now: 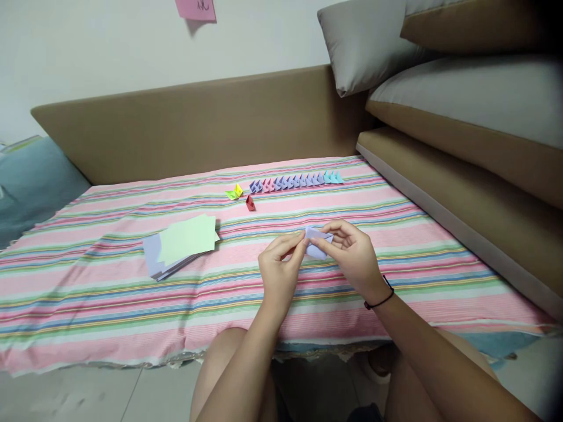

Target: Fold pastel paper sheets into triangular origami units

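My left hand (280, 265) and my right hand (352, 252) both pinch a small folded piece of lilac paper (317, 241) just above the striped cloth (132, 305). The left fingers grip its left end, the right fingers its right side and top. A black band circles my right wrist. To the left lies a stack of paper sheets (180, 251), pale green on top, lilac below. Farther back a row of several small folded paper boats (294, 181) runs across the cloth, lilac, pink and turquoise, with a yellow-green one (234, 192) and a red one (250, 203) beside it.
The striped cloth covers a low bed with a tan padded backboard (197, 117). Stacked tan and grey cushions (475, 117) and a grey pillow (365, 44) stand on the right. A teal cushion (30, 181) is at the left. A pink note (196, 9) hangs on the wall. My knees show below.
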`<state>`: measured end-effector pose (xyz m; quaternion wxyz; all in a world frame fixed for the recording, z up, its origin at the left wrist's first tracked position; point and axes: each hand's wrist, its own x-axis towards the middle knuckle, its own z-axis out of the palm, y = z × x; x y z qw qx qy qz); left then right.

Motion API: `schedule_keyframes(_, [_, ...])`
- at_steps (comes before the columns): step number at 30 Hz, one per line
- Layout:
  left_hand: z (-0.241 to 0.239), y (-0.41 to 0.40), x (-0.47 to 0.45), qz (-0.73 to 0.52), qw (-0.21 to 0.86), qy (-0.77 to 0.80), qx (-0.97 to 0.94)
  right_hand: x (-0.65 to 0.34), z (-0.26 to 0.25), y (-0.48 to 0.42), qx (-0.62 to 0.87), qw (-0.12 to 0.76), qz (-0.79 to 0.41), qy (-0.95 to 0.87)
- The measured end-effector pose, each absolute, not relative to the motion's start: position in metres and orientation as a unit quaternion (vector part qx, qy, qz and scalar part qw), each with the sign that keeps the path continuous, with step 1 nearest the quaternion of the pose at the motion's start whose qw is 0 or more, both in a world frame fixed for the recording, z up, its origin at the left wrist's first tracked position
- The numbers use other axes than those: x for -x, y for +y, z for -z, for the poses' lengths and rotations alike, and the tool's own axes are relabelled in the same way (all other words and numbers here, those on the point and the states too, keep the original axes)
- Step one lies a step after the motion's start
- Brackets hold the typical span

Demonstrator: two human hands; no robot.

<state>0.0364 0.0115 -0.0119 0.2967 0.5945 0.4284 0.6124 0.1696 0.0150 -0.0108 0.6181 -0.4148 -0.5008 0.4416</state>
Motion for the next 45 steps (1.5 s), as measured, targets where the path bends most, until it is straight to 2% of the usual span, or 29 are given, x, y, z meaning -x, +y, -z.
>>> schedule_keyframes(10, [0.0165, 0.0118, -0.0405, -0.640, 0.365, 0.425, -0.526, -0.1728, 0.0084, 0.0169, 0.417, 0.617, -0.424, -0.516])
schedule_keyframes(26, [0.0138, 0.0111, -0.0408, -0.635, 0.373, 0.415, -0.534, -0.1727, 0.0113, 0.0165, 0.422, 0.633, -0.415, -0.499])
schedule_keyframes(35, [0.0114, 0.0148, -0.0431, -0.624, 0.492, 0.393, -0.463, -0.1695, 0.0113, 0.0156, 0.430, 0.646, -0.403, -0.486])
schedule_keyframes(41, [0.0106, 0.0159, -0.0384, -0.612, 0.471, 0.421, -0.475, -0.1667, 0.0099, 0.0126, 0.433, 0.636, -0.401, -0.498])
schedule_keyframes(45, [0.0105, 0.0178, -0.0337, -0.619, 0.455, 0.414, -0.487, -0.1725, 0.0091, 0.0150, 0.410, 0.602, -0.449, -0.517])
